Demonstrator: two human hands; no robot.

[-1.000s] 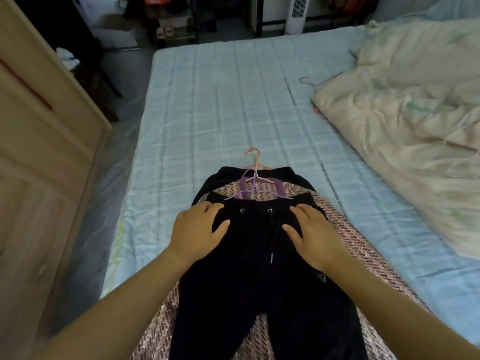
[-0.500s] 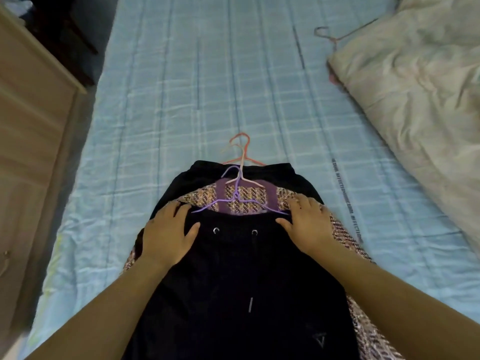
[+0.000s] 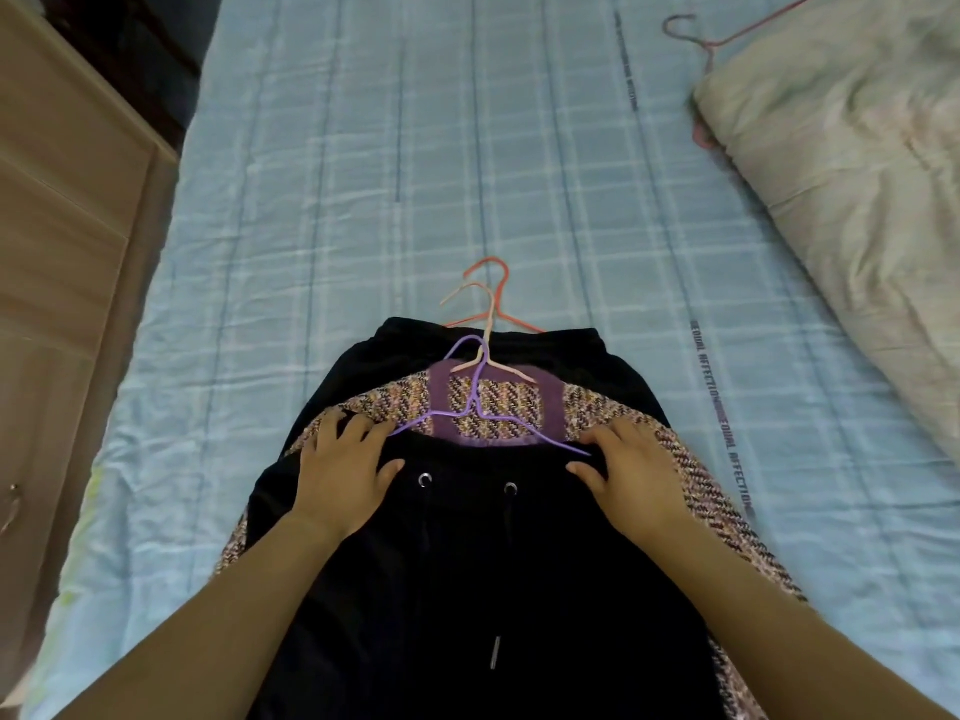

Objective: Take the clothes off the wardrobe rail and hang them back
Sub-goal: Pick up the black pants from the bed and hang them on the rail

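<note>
A pile of clothes lies on the bed in front of me. On top are black drawstring trousers (image 3: pixel 467 574) on a purple hanger (image 3: pixel 470 402). Under them shows a pink and purple tweed garment (image 3: pixel 519 407), and under that another black garment (image 3: pixel 597 366). A cream hanger hook (image 3: pixel 480 304) and a red hanger hook (image 3: pixel 493 283) stick out past the pile. My left hand (image 3: pixel 345 465) rests at the left end of the trousers' waistband, fingers curled over its edge. My right hand (image 3: pixel 631 472) rests the same way at the right end.
The bed has a light blue checked sheet (image 3: pixel 415 148). A cream quilt (image 3: pixel 857 163) is heaped along the right side, with a pink hanger (image 3: pixel 701 39) at its far corner. A wooden wardrobe (image 3: pixel 57 262) stands close on the left.
Both hands have slid up the trousers from below the waistband to its upper edge and spread apart. My view has tilted down and moved closer to the pile.
</note>
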